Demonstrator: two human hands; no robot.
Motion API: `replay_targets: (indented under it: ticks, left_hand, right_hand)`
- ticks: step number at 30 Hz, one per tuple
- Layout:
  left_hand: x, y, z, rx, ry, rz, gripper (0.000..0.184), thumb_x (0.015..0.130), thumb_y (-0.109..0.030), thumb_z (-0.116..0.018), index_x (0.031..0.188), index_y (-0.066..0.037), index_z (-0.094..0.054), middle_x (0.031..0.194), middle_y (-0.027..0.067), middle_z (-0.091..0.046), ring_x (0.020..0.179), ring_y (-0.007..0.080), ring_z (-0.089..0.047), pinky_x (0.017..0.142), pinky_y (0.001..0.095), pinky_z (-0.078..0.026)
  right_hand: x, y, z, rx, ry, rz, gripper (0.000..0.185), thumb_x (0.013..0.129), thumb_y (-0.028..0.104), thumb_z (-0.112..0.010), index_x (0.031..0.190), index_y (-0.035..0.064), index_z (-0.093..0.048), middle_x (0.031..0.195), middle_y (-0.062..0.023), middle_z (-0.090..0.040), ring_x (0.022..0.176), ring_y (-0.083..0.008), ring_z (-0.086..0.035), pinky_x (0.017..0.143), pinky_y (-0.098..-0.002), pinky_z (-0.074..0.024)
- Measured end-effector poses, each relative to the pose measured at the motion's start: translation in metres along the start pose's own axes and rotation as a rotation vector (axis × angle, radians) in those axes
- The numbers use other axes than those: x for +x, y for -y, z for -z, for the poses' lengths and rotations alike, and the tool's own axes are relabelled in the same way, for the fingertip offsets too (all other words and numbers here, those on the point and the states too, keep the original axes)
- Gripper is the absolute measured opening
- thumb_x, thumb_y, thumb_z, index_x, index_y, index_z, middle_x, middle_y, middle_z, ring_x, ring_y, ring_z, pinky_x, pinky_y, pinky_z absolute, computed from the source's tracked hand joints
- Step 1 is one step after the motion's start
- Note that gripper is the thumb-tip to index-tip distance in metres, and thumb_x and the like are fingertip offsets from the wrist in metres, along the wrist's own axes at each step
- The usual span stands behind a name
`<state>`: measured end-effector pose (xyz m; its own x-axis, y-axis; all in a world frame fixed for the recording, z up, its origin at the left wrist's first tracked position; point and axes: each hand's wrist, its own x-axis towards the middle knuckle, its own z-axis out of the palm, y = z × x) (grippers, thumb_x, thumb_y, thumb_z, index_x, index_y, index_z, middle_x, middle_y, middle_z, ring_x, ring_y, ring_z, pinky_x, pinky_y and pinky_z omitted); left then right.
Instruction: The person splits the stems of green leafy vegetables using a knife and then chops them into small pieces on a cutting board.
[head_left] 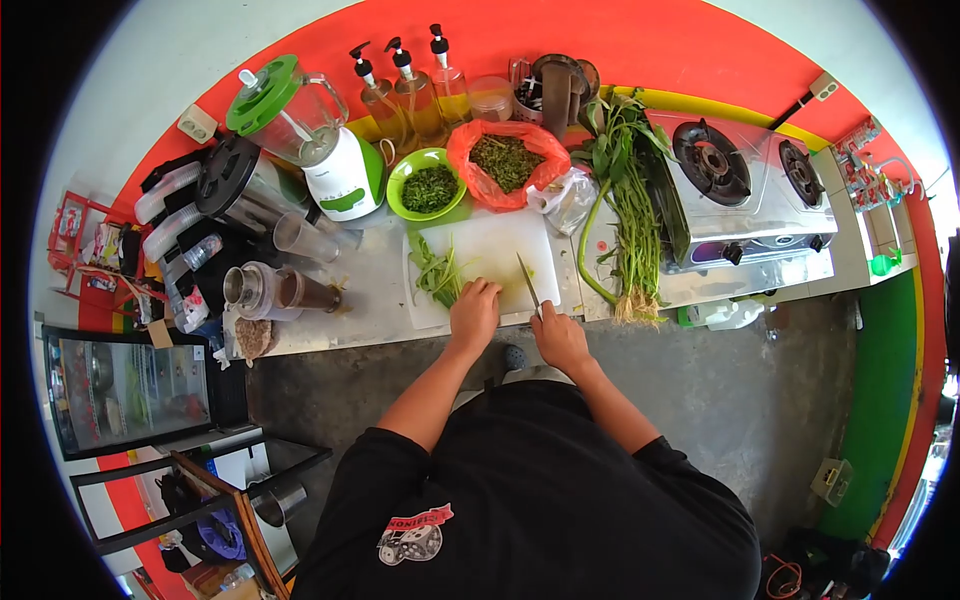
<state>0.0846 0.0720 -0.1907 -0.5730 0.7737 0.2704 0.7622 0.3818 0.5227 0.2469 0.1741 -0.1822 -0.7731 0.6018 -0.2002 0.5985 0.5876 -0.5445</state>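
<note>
On a white cutting board (505,232) lies a small bunch of leafy greens (435,268), leaves pointing left. My left hand (475,316) has its fingers curled over the stem end of that bunch, pressing it to the board. A kitchen knife (528,280) is gripped by its handle in my right hand (562,338), the blade angled up and left over the board, apart from the greens. Behind the board, a green bowl (401,205) holds chopped greens (429,189). Beside it, an orange plastic bag (463,150) stands open around more chopped greens (505,163).
A bundle of long-stemmed greens with roots (632,225) lies right of the board, beside a two-burner gas stove (745,195). A blender (335,165), pump bottles (415,95) and a clear cup (300,238) stand to the left. The counter's front edge (380,343) runs before me.
</note>
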Motion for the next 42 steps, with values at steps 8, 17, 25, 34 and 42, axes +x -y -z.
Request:
replay_targets:
  ticks: [8,17,25,34,42]
  left_hand:
    - [-0.007,0.011,0.003,-0.087,0.031,-0.051,0.017,0.087,0.000,-0.063,0.100,-0.007,-0.072,0.097,0.0068,-0.064,0.093,0.0299,-0.063,0.079,0.0415,-0.055]
    - [-0.007,0.018,0.003,-0.168,0.038,-0.112,0.018,0.086,0.002,-0.062,0.101,-0.003,-0.070,0.098,0.0096,-0.063,0.095,0.0315,-0.062,0.082,0.0419,-0.053]
    - [0.005,0.031,0.015,0.083,0.155,-0.337,0.027,0.082,-0.002,-0.065,0.107,-0.009,-0.069,0.105,0.0071,-0.058,0.104,0.0287,-0.056,0.090,0.0422,-0.048]
    - [0.003,0.037,0.015,0.067,0.189,-0.291,0.032,0.085,-0.006,-0.064,0.114,-0.016,-0.071,0.107,0.0087,-0.054,0.102,0.0304,-0.052,0.092,0.0435,-0.045]
    - [0.001,0.039,0.011,0.144,0.240,-0.247,0.036,0.084,-0.015,-0.067,0.119,-0.024,-0.071,0.110,0.0069,-0.053,0.105,0.0284,-0.053,0.095,0.0465,-0.044]
  right_hand:
    - [-0.001,0.000,-0.004,-0.067,0.008,0.014,0.029,0.101,0.029,-0.054,0.107,0.0017,-0.050,0.077,-0.0274,-0.068,0.072,-0.0492,-0.067,0.066,-0.0599,-0.0531]
    - [0.018,0.020,0.000,-0.431,-0.002,0.028,0.026,0.090,0.011,-0.060,0.111,-0.0023,-0.054,0.082,-0.0174,-0.074,0.075,-0.0330,-0.075,0.065,-0.0438,-0.0601]
    - [0.014,0.031,0.006,-0.467,0.129,-0.020,0.021,0.090,0.011,-0.060,0.107,0.0003,-0.054,0.084,-0.0165,-0.075,0.079,-0.0327,-0.076,0.068,-0.0419,-0.0605]
    - [0.015,0.030,0.007,-0.471,0.143,-0.003,0.024,0.088,0.012,-0.062,0.107,0.0010,-0.052,0.079,-0.0145,-0.074,0.075,-0.0288,-0.076,0.063,-0.0389,-0.0597]
    - [0.032,0.032,-0.003,-0.472,0.153,-0.049,0.024,0.093,0.018,-0.061,0.110,0.0035,-0.052,0.084,-0.0114,-0.076,0.076,-0.0275,-0.077,0.067,-0.0391,-0.0597]
